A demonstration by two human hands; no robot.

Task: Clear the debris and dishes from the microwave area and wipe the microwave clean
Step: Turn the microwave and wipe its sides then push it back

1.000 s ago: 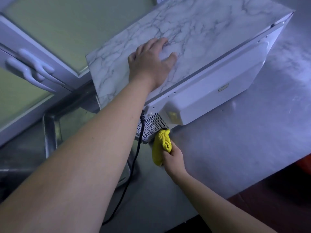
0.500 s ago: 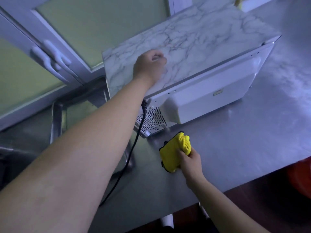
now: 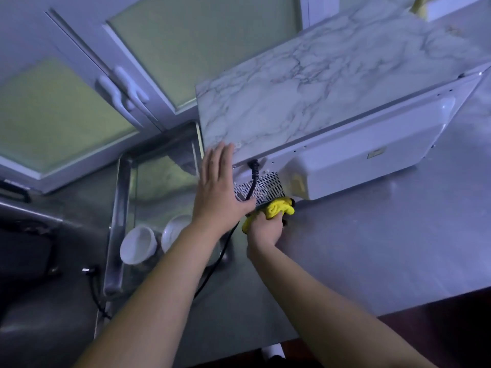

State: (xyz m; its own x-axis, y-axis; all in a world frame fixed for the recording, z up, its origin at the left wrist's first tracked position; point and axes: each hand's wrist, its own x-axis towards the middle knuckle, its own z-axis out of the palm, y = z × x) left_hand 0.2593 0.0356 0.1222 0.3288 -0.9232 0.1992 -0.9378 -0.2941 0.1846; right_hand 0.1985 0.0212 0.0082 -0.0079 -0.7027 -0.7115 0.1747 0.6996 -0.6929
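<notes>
The white microwave (image 3: 345,166) with a marble-patterned top stands on the steel counter, its back panel turned toward me. My right hand (image 3: 265,228) grips a yellow cloth (image 3: 279,207) pressed against the base of the vent grille (image 3: 265,185). Fingers straight, my left hand (image 3: 218,187) lies flat against the microwave's near corner, beside the black power cord (image 3: 252,173). Two white bowls (image 3: 138,244) sit in the sink to the left, partly hidden by my left forearm.
The steel counter (image 3: 385,248) stretches right of the microwave, and its front edge runs across the lower right. A steel sink (image 3: 117,221) lies left of the microwave. The cord trails down over the sink edge. Cabinet doors with white handles (image 3: 122,88) stand behind.
My left hand has slid from the marble top down to the microwave's near corner and straightened. My right hand has moved the yellow cloth back up against the vent grille.
</notes>
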